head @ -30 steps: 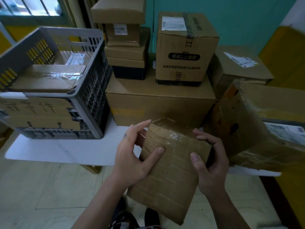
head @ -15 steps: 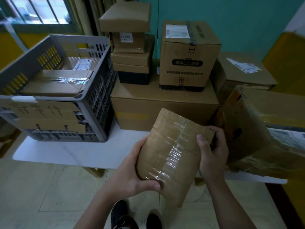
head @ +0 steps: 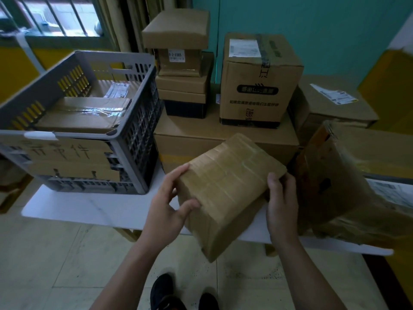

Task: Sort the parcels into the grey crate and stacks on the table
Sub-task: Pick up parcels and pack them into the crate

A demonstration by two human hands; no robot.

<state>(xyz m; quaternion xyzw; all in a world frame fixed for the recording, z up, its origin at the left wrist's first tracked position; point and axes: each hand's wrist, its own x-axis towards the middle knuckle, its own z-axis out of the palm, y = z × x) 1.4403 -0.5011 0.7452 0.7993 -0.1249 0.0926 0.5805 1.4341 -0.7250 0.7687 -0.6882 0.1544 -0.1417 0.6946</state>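
Note:
A small taped brown parcel [head: 225,191] is held tilted above the front edge of the white table [head: 93,208]. My left hand [head: 166,209] grips its left side, thumb across the front face. My right hand [head: 282,204] grips its right edge. The grey crate [head: 136,139] stands on the table at the left with flat cardboard parcels [head: 82,114] inside. Behind the held parcel lies a wide flat box [head: 223,136] carrying a stack of small boxes [head: 182,63] and a taller printed box [head: 259,81].
A torn, plastic-wrapped parcel [head: 348,175] leans at the right, close to my right hand. Another labelled box [head: 333,104] sits behind it. The floor and my shoes [head: 183,291] show below the table edge. A window is at the upper left.
Both hands have turned the small parcel, so a different taped face now points up, and shifted their grips. The view has tilted up slightly.

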